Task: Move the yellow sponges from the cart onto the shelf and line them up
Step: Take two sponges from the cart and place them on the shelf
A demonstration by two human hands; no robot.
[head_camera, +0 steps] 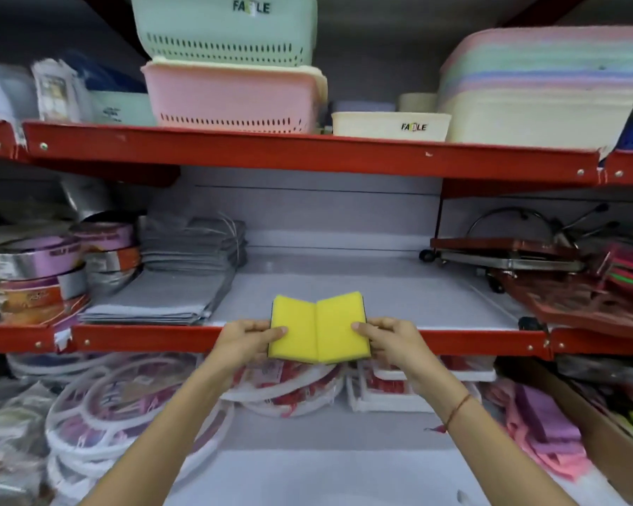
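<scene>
Two yellow sponges with dark scouring backs sit side by side, touching along their inner edges, at the front lip of the middle shelf (344, 283). My left hand (247, 339) grips the left yellow sponge (295, 332) at its outer edge, thumb on top. My right hand (390, 341) grips the right yellow sponge (340, 328) the same way. Both sponges overlap the red shelf rail (143, 337). The cart is out of view.
Folded grey cloths (169, 294) and foil-wrapped round tins (44, 272) fill the shelf's left side. Red trays and metal racks (563, 283) crowd its right. Plastic baskets (231, 93) stand on the shelf above. White-rimmed round packs (154, 403) lie below.
</scene>
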